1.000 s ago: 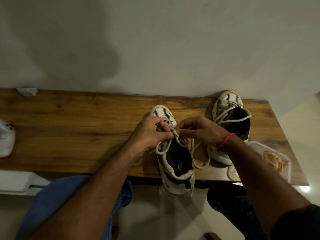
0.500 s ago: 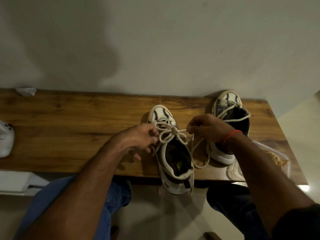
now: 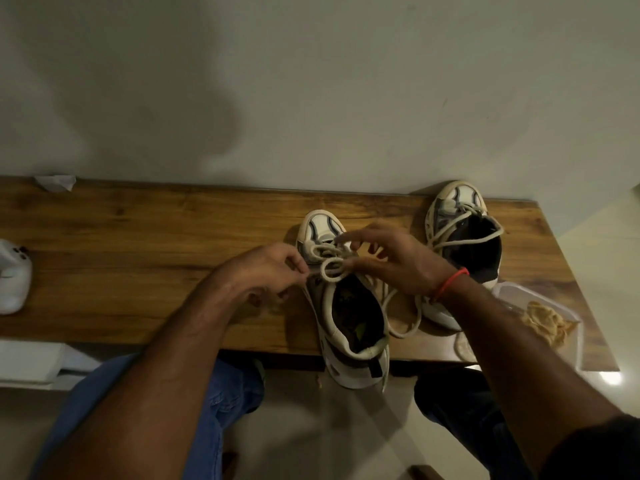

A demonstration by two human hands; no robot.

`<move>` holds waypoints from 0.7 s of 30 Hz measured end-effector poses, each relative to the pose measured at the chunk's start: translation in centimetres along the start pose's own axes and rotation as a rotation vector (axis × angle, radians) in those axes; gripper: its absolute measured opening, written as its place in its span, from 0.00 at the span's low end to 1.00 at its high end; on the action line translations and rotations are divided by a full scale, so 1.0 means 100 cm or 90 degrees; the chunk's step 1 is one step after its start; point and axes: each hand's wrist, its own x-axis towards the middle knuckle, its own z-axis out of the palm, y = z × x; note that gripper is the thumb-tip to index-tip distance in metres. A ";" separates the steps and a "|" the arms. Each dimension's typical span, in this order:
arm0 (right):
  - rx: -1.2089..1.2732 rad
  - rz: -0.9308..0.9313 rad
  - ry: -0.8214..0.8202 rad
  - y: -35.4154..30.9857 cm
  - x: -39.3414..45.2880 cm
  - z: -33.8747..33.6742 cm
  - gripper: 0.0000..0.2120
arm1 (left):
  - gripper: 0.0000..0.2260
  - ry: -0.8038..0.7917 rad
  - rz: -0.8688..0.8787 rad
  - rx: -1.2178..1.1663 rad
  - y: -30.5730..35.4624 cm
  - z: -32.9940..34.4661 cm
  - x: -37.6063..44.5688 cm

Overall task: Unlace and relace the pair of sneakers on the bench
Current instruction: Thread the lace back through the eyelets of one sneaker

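Observation:
Two white-and-grey sneakers stand on the wooden bench (image 3: 138, 254). The near sneaker (image 3: 360, 362) points at the wall, and its heel hangs over the front edge. Its cream lace (image 3: 329, 266) lies in loose loops over the tongue, with a tail curling on the bench to the right. My left hand (image 3: 266, 268) pinches a lace strand at the shoe's left side. My right hand (image 3: 394, 261), with a red thread on the wrist, hovers over the loops with its fingers half spread, thumb and a finger on a loop. The far sneaker (image 3: 460, 233) sits to the right with slack laces.
A clear plastic container (image 3: 568, 313) with something tan inside sits at the bench's right end. A white object (image 3: 10, 278) lies at the left edge, and crumpled paper (image 3: 55, 181) sits by the wall. My knees are under the front edge.
My hands first pulled the lace apart sideways. Now the right hand has moved back left over the loops with its fingers spread, and the left hand stays beside the shoe.

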 end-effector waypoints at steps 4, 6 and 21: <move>-0.080 -0.062 -0.013 0.005 0.003 0.010 0.15 | 0.04 0.099 0.014 -0.272 0.000 -0.009 0.002; -0.081 -0.081 -0.015 0.006 0.003 0.009 0.14 | 0.04 0.129 0.041 -0.462 0.001 -0.012 0.004; -0.043 -0.057 -0.025 0.007 0.003 0.009 0.15 | 0.08 0.299 0.125 -1.036 0.006 -0.007 0.009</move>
